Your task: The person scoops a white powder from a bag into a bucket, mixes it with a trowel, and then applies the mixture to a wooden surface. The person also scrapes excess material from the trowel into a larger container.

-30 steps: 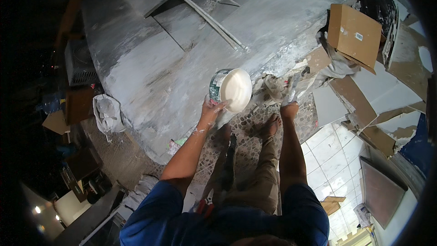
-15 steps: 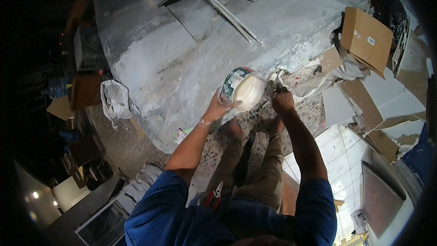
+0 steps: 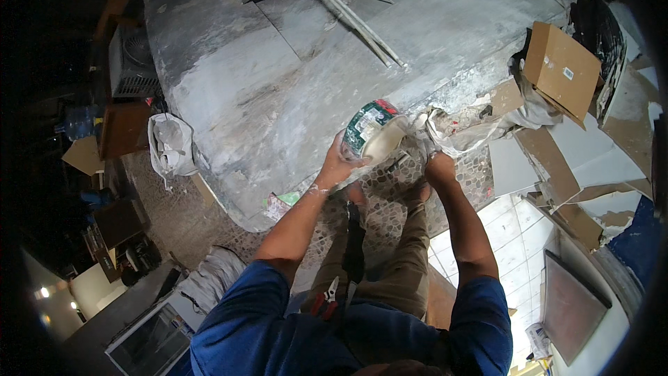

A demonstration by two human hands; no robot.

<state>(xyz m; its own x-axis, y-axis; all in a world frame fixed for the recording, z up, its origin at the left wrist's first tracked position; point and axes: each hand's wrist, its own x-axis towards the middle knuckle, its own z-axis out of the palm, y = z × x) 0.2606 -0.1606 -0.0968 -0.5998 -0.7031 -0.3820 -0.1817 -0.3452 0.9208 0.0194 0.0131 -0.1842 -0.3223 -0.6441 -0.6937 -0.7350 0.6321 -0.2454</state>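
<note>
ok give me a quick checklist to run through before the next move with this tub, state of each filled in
1. Left hand has the tub: ok, gripping its near side.
2. Tub level: not ok, it is tilted with its mouth toward the right; fine only if the tilt is wanted.
3. Tub's contents: cannot tell, the pale inside hides whether anything is left.
4. Right hand closed: ok, but the tool in it is too blurred to identify.
5. Feet covered: not ok, they look bare on the pebbled floor.
6. Pliers out of the hands: ok, at the waist.
</note>
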